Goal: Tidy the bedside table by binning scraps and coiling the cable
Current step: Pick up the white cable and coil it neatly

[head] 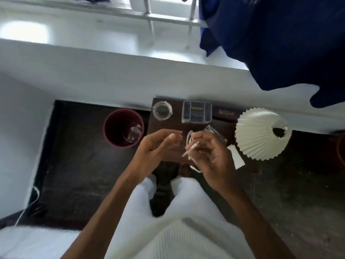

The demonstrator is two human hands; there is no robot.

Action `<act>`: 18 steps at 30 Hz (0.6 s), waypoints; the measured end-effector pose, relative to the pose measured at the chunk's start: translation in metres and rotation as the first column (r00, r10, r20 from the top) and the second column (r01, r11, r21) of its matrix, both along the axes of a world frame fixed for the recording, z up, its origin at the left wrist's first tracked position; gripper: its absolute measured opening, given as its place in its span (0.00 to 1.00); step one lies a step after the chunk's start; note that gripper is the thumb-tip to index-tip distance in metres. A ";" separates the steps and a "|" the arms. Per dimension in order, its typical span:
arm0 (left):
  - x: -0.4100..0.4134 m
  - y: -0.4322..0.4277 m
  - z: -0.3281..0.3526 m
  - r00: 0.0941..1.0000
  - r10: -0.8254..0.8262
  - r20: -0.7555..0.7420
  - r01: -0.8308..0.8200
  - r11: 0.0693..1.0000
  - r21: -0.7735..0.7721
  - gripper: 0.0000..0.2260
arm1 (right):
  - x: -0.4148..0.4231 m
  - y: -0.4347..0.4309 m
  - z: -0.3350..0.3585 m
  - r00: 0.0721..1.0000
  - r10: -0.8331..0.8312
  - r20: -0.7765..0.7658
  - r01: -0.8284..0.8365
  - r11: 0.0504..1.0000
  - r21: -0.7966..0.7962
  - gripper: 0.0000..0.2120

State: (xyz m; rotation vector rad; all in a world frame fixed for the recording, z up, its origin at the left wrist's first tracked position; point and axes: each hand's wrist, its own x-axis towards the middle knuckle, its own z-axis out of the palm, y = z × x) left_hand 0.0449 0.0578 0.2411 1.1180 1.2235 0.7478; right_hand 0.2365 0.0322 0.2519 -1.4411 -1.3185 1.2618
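A white cable (189, 139) is looped in my right hand (211, 154), which is closed around it above the dark bedside table (177, 124); one plug end sticks out to the lower left and a strand hangs below the hand. My left hand (158, 146) hovers just left of it, fingers apart and holding nothing. A dark red bin (112, 128) stands on the floor left of the table, with a crumpled clear scrap (132, 133) inside. A white paper scrap (237, 157) lies on the table at the right, partly behind my right hand.
On the table's back stand a clear glass dish (162, 110), a clear compartment box (197, 112) and a dark book (225, 113). A silver blister pack (216, 134) lies by my right hand. A pleated white lampshade (261, 135) covers the right end. Blue curtain (280, 43) hangs above.
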 end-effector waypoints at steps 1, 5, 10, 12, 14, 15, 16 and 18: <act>-0.002 -0.006 0.017 1.000 -0.027 0.015 0.027 1.000 0.005 0.14 | -0.004 0.001 0.016 0.998 0.054 0.046 -0.054 0.999 -0.011 0.13; -0.012 -0.027 0.063 0.997 -0.065 -0.043 0.068 0.995 0.068 0.14 | -0.012 0.002 0.069 0.995 0.095 0.021 -0.093 0.993 -0.078 0.16; -0.018 -0.049 0.106 1.000 0.013 -0.015 -0.012 0.997 0.074 0.15 | -0.018 -0.005 0.115 0.988 0.156 0.022 -0.155 0.987 -0.047 0.18; -0.016 -0.056 0.119 1.000 -0.022 -0.014 0.023 0.997 0.068 0.14 | -0.022 -0.009 0.126 0.985 0.171 0.005 -0.171 0.985 -0.035 0.20; -0.013 -0.064 0.130 0.999 -0.046 0.028 0.045 0.999 0.026 0.13 | -0.026 -0.010 0.138 0.979 0.205 -0.009 -0.205 0.979 -0.011 0.21; -0.011 -0.068 0.135 0.998 -0.044 0.049 0.044 0.999 0.015 0.14 | -0.028 -0.009 0.144 0.975 0.221 -0.014 -0.221 0.975 0.003 0.21; -0.009 -0.071 0.139 0.998 -0.018 0.060 0.017 1.000 0.017 0.15 | -0.030 -0.006 0.149 0.973 0.231 -0.022 -0.230 0.973 0.012 0.21; -0.007 -0.072 0.148 0.991 0.083 0.105 -0.087 0.995 0.039 0.18 | -0.035 0.001 0.158 0.965 0.253 -0.068 -0.253 0.967 0.006 0.21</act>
